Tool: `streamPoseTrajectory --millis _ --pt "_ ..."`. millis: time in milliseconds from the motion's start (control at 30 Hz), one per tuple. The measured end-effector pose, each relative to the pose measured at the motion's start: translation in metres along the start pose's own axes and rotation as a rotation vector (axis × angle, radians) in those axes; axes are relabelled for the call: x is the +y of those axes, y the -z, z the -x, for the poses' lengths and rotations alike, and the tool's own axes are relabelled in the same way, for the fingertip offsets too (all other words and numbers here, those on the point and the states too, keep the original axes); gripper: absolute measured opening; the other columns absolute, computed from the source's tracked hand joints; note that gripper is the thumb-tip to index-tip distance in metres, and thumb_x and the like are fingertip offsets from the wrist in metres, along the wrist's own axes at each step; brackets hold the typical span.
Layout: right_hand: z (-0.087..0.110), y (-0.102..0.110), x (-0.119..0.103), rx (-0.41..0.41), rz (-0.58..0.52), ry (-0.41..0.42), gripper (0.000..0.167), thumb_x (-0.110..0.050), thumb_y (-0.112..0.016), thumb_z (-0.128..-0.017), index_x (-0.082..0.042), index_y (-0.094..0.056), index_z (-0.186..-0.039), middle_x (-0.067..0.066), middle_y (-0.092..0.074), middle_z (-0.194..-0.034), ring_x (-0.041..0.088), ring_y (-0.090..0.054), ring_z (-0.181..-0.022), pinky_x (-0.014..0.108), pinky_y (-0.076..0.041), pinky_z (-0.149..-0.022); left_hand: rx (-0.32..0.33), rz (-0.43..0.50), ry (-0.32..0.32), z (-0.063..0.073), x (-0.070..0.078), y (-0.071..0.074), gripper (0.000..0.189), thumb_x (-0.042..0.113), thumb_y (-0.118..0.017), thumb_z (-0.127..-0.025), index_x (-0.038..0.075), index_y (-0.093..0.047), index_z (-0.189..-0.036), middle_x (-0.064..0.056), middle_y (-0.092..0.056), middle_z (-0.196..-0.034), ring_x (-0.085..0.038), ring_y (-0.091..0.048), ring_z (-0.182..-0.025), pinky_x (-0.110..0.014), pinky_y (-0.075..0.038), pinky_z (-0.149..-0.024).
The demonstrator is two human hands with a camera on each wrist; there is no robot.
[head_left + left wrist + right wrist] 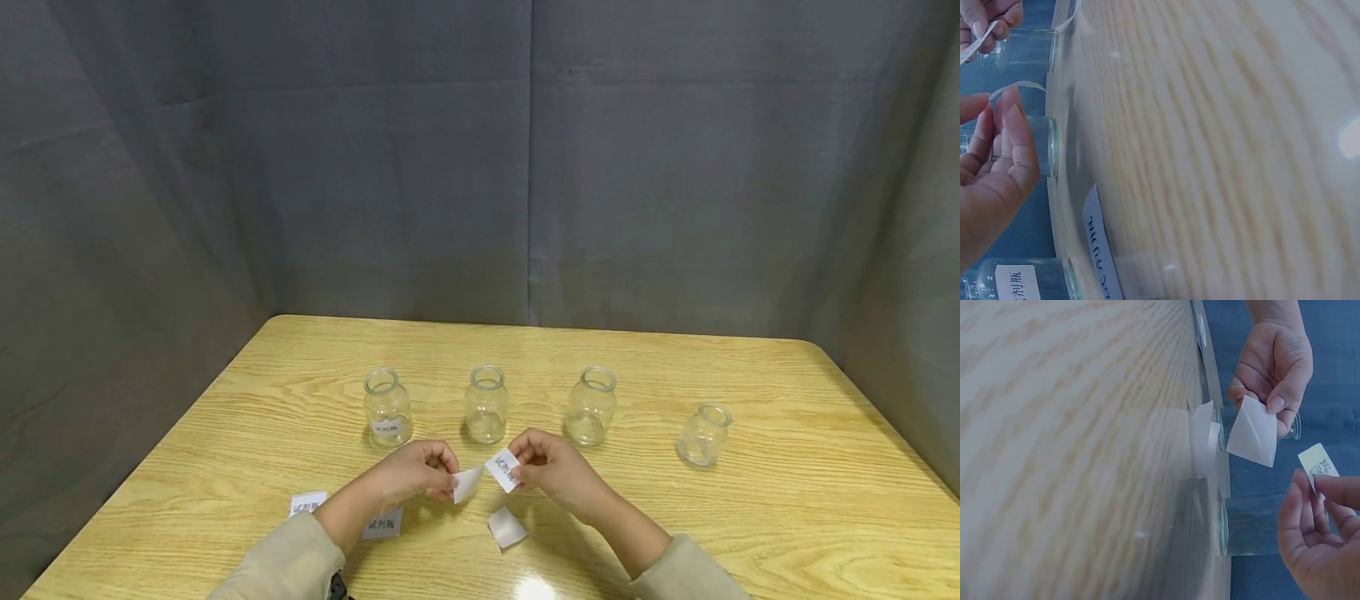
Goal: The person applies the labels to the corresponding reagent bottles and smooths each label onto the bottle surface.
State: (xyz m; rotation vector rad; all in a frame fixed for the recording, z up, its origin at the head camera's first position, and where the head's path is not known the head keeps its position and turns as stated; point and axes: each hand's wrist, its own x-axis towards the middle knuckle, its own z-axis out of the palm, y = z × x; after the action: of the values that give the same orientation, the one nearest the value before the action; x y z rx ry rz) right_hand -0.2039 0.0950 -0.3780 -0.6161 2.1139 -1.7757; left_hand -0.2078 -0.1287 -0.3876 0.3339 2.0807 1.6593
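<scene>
My left hand (412,475) pinches a small blank white paper square (467,483) between thumb and fingers. Close beside it, my right hand (561,473) pinches a white label (503,469) printed with dark characters. In the right wrist view the blank paper (1252,434) hangs from the left fingers, apart from the label (1318,464). Beyond the hands stands a glass jar (486,408) with no label showing. To its left, another glass jar (384,396) bears a printed label (387,427) low on its front.
A third glass jar (591,408) stands right of the middle one, and a smaller glass jar (703,437) sits farther right. Two printed labels (307,502) lie by the left forearm. One blank paper square (507,527) lies on the wooden table (787,500) before the hands.
</scene>
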Motion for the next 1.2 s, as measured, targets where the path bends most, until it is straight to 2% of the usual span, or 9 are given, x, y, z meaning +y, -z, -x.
streamPoseTrajectory --millis 300,567,800,933,1200 --pt "-0.002 -0.004 0.0 0.025 0.012 0.01 0.016 0.009 -0.053 -0.077 0.008 -0.052 -0.093 0.012 -0.049 -0.082 0.017 -0.048 -0.072 0.027 -0.047 -0.063 -0.02 0.035 -0.007 0.0 0.0 0.0 0.013 0.003 -0.058 -0.076 -0.004 -0.051 -0.084 -0.007 -0.052 -0.076 -0.018 -0.056 -0.072 -0.033 -0.047 -0.07" --pt "-0.005 -0.004 0.002 0.051 0.048 0.018 0.014 0.008 -0.053 -0.077 0.005 -0.054 -0.09 0.006 -0.052 -0.08 0.017 -0.047 -0.071 0.027 -0.043 -0.062 -0.043 0.022 -0.025 -0.002 0.005 -0.003 0.02 0.009 -0.059 -0.077 -0.003 -0.05 -0.09 -0.007 -0.05 -0.08 -0.02 -0.054 -0.077 -0.034 -0.045 -0.076" --pt "-0.007 -0.004 0.002 0.057 0.03 0.015 0.012 0.006 -0.054 -0.078 0.006 -0.054 -0.09 0.011 -0.053 -0.081 0.016 -0.047 -0.07 0.024 -0.042 -0.061 -0.028 0.039 -0.066 -0.009 0.007 -0.011 0.023 0.011 -0.06 -0.078 -0.004 -0.051 -0.093 -0.006 -0.051 -0.079 -0.017 -0.053 -0.075 -0.034 -0.045 -0.073" --pt "-0.008 -0.005 0.001 0.091 0.028 0.004 0.011 0.005 -0.054 -0.079 0.007 -0.054 -0.089 0.014 -0.053 -0.08 0.016 -0.047 -0.069 0.027 -0.043 -0.061 -0.005 0.026 -0.093 -0.013 0.007 -0.016 0.022 0.011 -0.059 -0.079 -0.004 -0.051 -0.093 -0.005 -0.05 -0.078 -0.016 -0.052 -0.074 -0.033 -0.045 -0.072" --pt "-0.011 -0.006 0.004 0.206 0.03 -0.025 0.018 -0.001 -0.06 -0.077 0.007 -0.053 -0.091 0.005 -0.053 -0.075 0.015 -0.048 -0.069 0.028 -0.044 -0.062 0.059 0.048 -0.11 -0.02 0.003 -0.02 0.017 0.01 -0.057 -0.081 -0.003 -0.05 -0.09 -0.005 -0.051 -0.077 -0.019 -0.054 -0.074 -0.033 -0.045 -0.071"
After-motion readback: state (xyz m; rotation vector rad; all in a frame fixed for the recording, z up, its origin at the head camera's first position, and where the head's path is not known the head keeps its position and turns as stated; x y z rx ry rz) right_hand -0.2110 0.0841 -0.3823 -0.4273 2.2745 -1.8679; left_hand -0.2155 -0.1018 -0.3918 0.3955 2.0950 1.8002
